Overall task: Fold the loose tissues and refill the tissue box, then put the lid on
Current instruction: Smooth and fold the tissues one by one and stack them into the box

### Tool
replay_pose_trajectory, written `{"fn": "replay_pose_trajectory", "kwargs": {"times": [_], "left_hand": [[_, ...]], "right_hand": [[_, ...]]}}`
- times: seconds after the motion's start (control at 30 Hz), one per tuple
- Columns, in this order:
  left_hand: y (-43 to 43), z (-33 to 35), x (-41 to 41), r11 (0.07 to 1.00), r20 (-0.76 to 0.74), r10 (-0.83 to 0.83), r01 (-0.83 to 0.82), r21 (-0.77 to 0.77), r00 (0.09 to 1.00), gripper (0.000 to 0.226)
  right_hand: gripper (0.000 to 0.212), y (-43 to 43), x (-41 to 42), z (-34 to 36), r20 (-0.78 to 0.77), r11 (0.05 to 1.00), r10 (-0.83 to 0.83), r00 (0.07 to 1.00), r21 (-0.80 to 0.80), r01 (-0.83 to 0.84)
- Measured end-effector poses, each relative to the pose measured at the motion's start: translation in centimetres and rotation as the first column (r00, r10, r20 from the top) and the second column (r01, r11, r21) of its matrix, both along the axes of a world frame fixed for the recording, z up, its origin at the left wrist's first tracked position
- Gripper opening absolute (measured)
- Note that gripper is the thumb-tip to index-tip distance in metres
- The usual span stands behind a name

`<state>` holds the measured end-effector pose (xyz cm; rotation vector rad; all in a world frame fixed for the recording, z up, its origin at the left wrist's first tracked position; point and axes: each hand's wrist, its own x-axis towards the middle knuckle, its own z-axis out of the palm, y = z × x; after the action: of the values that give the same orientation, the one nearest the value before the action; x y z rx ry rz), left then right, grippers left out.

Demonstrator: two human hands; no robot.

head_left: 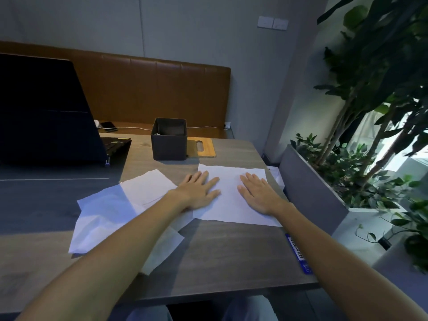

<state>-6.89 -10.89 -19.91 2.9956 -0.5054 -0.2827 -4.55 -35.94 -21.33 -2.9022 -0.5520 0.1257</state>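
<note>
A white tissue [230, 198] lies spread flat on the wooden table. My left hand [199, 191] presses its left edge with straight fingers. My right hand [257, 193] lies flat on its right half, fingers straight. More loose tissues [108, 209] overlap in a pile to the left, partly under my left forearm. The dark tissue box [169, 143] stands open behind the tissue, something pale showing inside it. Its wooden lid [205, 148], with a slot, lies flat beside the box on the right.
An open black laptop [46, 112] stands at the back left. A blue sticker [298, 253] sits near the table's right edge [275, 181]. A grey planter [310, 188] with leafy plants stands right of the table. A brown bench with a phone and a cable runs behind.
</note>
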Motion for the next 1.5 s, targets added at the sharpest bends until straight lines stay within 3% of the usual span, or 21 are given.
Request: {"fn": "replay_pose_trajectory", "kwargs": {"times": [0.17,0.3,0.4,0.63,0.8,1.03,1.13,1.3,1.5], "left_hand": [[2.0,0.8,0.5,0.999,0.029,0.018,-0.019,0.039,0.999,0.065],[-0.9,1.0,0.4,0.998,0.113,-0.001,0.008,-0.058,0.994,0.069],[-3.0,0.0,0.6,0.998,0.089,-0.030,0.036,-0.057,0.996,0.061],[-1.4,-1.1,1.1,0.999,0.053,-0.047,0.047,0.003,0.997,0.063],[-1.4,-1.3,0.9,0.999,0.068,-0.034,0.034,0.005,0.997,0.064],[-1.1,-1.1,0.3,0.999,0.090,-0.041,0.040,0.011,0.995,0.063],[-0.9,0.1,0.7,0.999,0.099,-0.044,0.042,0.022,0.994,0.063],[-0.4,2.1,3.6,0.985,0.065,0.102,-0.091,-0.143,0.993,0.061],[0.5,2.6,7.1,0.966,0.007,0.230,-0.227,-0.123,0.973,0.050]], "right_hand": [[0.067,-0.9,-0.5,0.8,0.039,0.999,-0.048,0.998,-0.014,0.049],[0.063,1.8,-0.9,0.9,0.051,0.999,0.042,0.998,0.028,-0.043],[0.060,3.1,-0.8,0.5,0.026,0.999,0.053,0.998,0.008,-0.053],[0.062,0.4,1.4,0.6,0.038,0.997,-0.070,0.997,-0.041,0.071],[0.064,1.8,3.4,0.4,0.039,0.997,-0.071,0.997,-0.021,0.072],[0.068,1.2,4.5,0.2,0.107,0.961,-0.275,0.956,0.016,0.274],[0.060,1.0,4.3,0.8,0.121,0.959,-0.281,0.952,0.077,0.273],[0.042,2.3,4.4,2.4,0.129,0.974,-0.217,0.968,0.099,0.205],[0.029,2.5,6.4,3.0,0.094,0.957,-0.276,0.957,0.122,0.264]]}}
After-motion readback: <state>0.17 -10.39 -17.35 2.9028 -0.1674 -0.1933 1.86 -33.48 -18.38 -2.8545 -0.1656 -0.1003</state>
